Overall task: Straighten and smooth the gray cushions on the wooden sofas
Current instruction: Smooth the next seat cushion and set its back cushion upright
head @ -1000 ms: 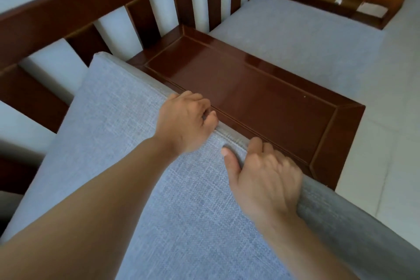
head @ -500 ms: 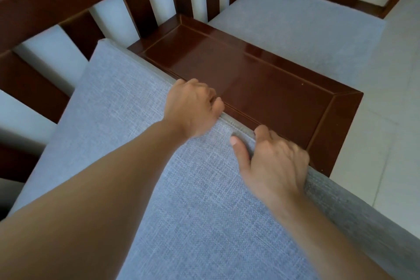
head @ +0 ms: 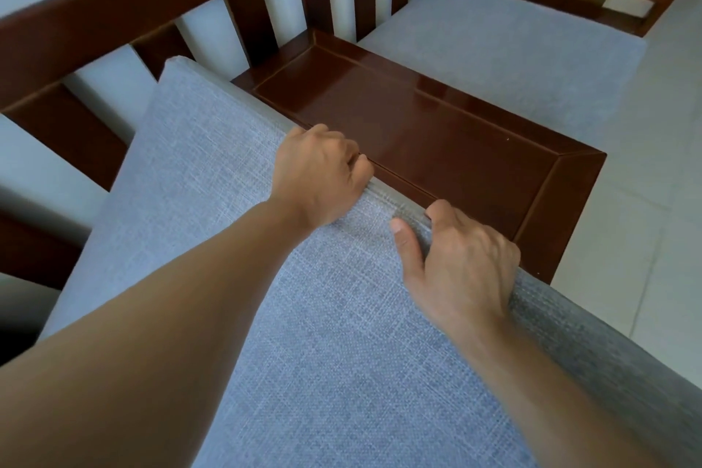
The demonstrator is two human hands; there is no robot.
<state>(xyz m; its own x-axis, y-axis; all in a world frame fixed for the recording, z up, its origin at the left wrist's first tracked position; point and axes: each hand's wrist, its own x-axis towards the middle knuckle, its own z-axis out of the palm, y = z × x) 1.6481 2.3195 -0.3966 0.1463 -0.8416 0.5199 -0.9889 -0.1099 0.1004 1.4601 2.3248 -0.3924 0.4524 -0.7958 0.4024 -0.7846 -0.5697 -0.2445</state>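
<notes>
Near gray cushion (head: 212, 224) lies on seat of wooden sofa (head: 95, 23), back edge vs slatted backrest, R edge along glossy brown wooden panel (head: 437, 141). Left hand (head: 319, 179) on that R edge, fingers curled over it and gripping the fabric; fingertips hidden between cushion and panel. Right hand (head: 463, 262) further toward cam on same edge, thumb flat on top face, fingers wrapped over the side, gripping. Hands near each other, not touching. 2nd gray cushion (head: 505, 53) beyond panel, flat on its seat. Pale tiled floor (head: 638, 201) at R.
</notes>
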